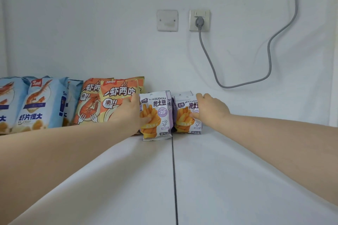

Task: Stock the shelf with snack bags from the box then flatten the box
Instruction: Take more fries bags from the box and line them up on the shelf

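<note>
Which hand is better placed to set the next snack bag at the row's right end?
Probably the right hand: it holds the last purple bag, next to bare shelf. The left hand holds the other purple bag, beside the orange bags.

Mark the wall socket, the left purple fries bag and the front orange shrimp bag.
wall socket (206,23): head view, plate's right edge.
left purple fries bag (161,112): head view, front centre.
front orange shrimp bag (117,97): head view, upper front.
</note>
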